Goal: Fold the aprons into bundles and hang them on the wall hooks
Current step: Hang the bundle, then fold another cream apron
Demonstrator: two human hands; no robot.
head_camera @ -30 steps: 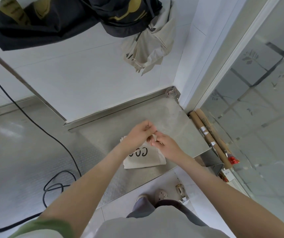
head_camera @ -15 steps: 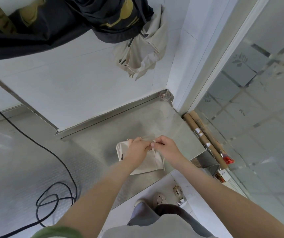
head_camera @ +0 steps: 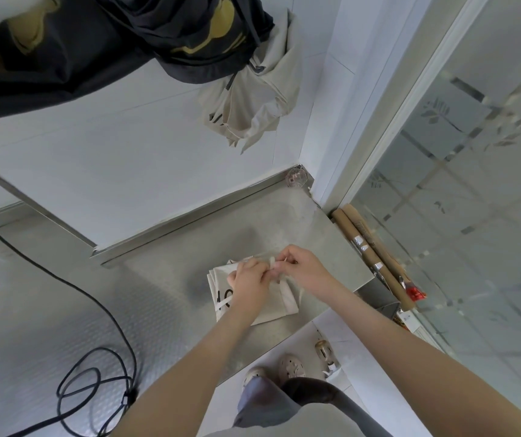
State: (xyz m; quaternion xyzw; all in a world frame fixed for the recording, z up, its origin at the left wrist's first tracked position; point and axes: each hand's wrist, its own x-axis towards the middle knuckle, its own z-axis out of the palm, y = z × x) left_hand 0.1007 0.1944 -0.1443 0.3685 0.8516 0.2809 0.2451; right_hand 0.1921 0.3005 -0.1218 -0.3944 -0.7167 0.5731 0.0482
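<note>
**Apron bundle tied near the desk's front edge**

The folded beige apron [head_camera: 253, 305] lies flat on the steel desk [head_camera: 190, 247], close to its front edge and near its right-hand end. Bare steel runs from the bundle back to the raised rim along the white wall [head_camera: 127, 171], and more lies to its left. To the right the desk stops short, with cardboard tubes [head_camera: 375, 263] leaning in the gap beside the frosted glass door [head_camera: 473, 184].

Over the bundle's top right corner, the left grip [head_camera: 249, 285] rests on the cloth with its fingers curled onto a pale tie strap [head_camera: 284, 283]. The right grip [head_camera: 308, 269] pinches the same strap just beside it, the two touching.

A black cable [head_camera: 95, 310] crosses the textured left stretch of the desk and loops near the front. High on the wall hang dark aprons [head_camera: 111, 42] and one beige apron bundle [head_camera: 253, 99]. Shoes [head_camera: 290, 367] show on the tiled floor below the desk's edge.
</note>
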